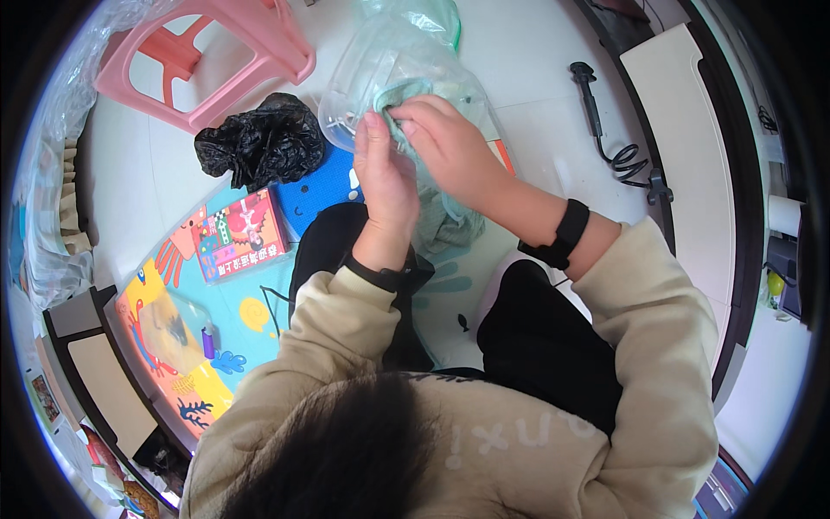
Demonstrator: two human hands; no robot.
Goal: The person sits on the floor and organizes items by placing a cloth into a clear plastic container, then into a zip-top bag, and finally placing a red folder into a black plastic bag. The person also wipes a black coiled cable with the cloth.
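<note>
In front of me a clear plastic container is tilted, its open end towards my legs. My left hand grips its near rim, thumb upright on the plastic. A pale green cloth is bunched against the container at that rim. Pinched fingers of my right hand hold the cloth, close to my left thumb. Part of the container is hidden behind my right hand. More crumpled grey-green fabric lies below my hands, between my knees.
Left of the container sit a crumpled black plastic bag, a blue mat and a red printed box. A purple lighter lies on the patterned mat. Beyond are a pink plastic stool and a green plastic bag. A cabinet stands right.
</note>
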